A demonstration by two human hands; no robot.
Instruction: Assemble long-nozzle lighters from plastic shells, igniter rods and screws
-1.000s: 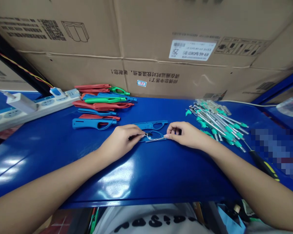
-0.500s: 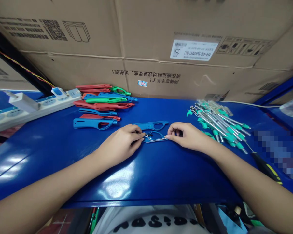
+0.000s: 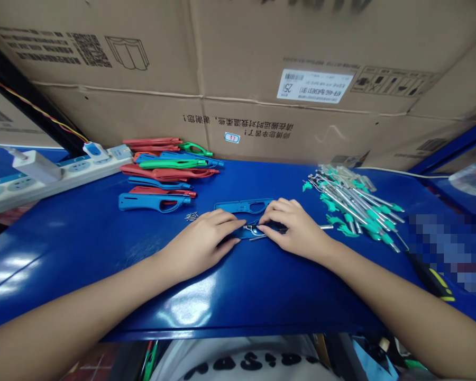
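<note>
A blue half shell of a long-nosed lighter (image 3: 244, 233) lies in front of me, partly hidden by my fingers, with a pale wire (image 3: 254, 231) and a small dark part inside. The thumb and fingers of my left hand (image 3: 206, 238) close around its left end. At the shell's middle, the fingertips of my right hand (image 3: 297, 225) pinch at the wire. A metal tube (image 3: 327, 227) sticks out to the right from behind that hand. Just beyond lies another blue half shell (image 3: 238, 205), its hollow side showing. Small screws (image 3: 191, 216) are scattered by my left knuckles.
Red, green and blue lighter casings (image 3: 154, 202) are piled at the back left, beside a white power strip (image 3: 79, 168). Metal lighter tubes with green parts (image 3: 357, 203) are heaped on the right, near a black-and-yellow screwdriver handle (image 3: 432, 278). A cardboard box (image 3: 238, 79) walls off the back.
My right hand has moved left from the shell's right end to its middle. My left hand and the shell have shifted slightly right and nearer, uncovering the screws. The metal tube now shows.
</note>
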